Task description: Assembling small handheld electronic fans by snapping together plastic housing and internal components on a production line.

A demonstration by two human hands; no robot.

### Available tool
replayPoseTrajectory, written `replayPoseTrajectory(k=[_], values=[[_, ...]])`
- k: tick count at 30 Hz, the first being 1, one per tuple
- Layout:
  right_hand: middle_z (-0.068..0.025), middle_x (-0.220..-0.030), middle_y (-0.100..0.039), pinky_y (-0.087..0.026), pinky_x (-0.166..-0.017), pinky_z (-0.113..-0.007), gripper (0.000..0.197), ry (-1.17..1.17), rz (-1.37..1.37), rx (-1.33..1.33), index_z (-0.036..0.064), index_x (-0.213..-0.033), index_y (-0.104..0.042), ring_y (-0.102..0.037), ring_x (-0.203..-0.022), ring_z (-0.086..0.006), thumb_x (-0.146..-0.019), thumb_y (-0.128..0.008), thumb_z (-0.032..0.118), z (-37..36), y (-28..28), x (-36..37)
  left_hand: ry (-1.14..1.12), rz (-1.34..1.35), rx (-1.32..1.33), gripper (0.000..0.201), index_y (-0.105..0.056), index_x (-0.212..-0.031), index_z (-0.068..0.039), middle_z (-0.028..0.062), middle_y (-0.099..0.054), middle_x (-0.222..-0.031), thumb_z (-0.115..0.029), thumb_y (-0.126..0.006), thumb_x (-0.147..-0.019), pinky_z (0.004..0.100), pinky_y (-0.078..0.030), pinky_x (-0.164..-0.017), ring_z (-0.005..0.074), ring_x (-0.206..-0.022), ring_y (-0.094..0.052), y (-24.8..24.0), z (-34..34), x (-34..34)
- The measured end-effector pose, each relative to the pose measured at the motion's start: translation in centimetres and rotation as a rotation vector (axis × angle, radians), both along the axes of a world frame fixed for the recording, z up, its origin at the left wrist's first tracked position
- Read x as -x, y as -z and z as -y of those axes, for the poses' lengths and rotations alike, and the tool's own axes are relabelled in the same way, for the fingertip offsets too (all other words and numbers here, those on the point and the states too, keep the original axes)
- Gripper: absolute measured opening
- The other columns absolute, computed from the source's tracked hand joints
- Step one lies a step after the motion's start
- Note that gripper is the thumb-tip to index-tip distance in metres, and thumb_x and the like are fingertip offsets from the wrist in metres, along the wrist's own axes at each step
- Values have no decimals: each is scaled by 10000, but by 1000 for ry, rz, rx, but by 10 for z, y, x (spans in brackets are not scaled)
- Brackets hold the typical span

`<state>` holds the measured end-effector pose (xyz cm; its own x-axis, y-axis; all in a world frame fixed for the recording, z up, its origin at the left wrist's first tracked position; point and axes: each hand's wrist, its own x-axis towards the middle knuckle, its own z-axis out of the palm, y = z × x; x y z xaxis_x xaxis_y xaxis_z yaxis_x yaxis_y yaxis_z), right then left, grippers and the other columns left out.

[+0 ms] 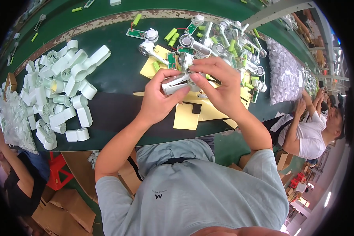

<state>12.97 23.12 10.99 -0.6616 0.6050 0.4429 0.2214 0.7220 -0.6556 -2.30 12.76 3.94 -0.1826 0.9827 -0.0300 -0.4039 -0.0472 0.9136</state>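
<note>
Over the green bench (pixel 120 51), left fingers (pixel 170 73) and right fingers (pixel 213 63), nearly closed, grip one white fan casing (pixel 174 82)

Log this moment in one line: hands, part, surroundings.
left hand: holds white casing; right hand: at casing's right end; beneath: yellow sheets; beyond: fans, green cells; left: pale shells; right: bagged parts

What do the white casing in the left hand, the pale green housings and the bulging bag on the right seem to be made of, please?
White casing: probably hard plastic, glossy, judging by its smooth highlights. Pale green housings: likely moulded plastic, satin, judging by their repeated shapes and soft sheen. Bulging bag: seemingly clear plastic film, shiny, since it looks see-through.
</note>
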Motion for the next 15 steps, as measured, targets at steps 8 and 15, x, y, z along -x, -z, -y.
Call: replayPoseTrajectory(k=[8, 15], values=[[-120, -1039, -701, -560, -689, -294, 174, 18, -50, 41, 49, -964, -754, -703, -825, -199, -800, -796, 88, 6, 3, -11, 44, 5, -43, 393, -530, -1196, 19, 105, -668, -1046, -18, -739, -864, 255, -562, -711, 117, -860, -655, -4, 2, 0], [-127, -1046, -698, -566, -696, -289, 209, 25, -105, -33, 44, -963, -760, -705, -833, -195, -763, -819, 61, 10, 10, -16, 22, -154, -51, 431, -541, -1204, 19, 113, -666, -1082, 0, -760, -833, 269, -575, -763, 144, -944, -664, -5, 2, 2]])
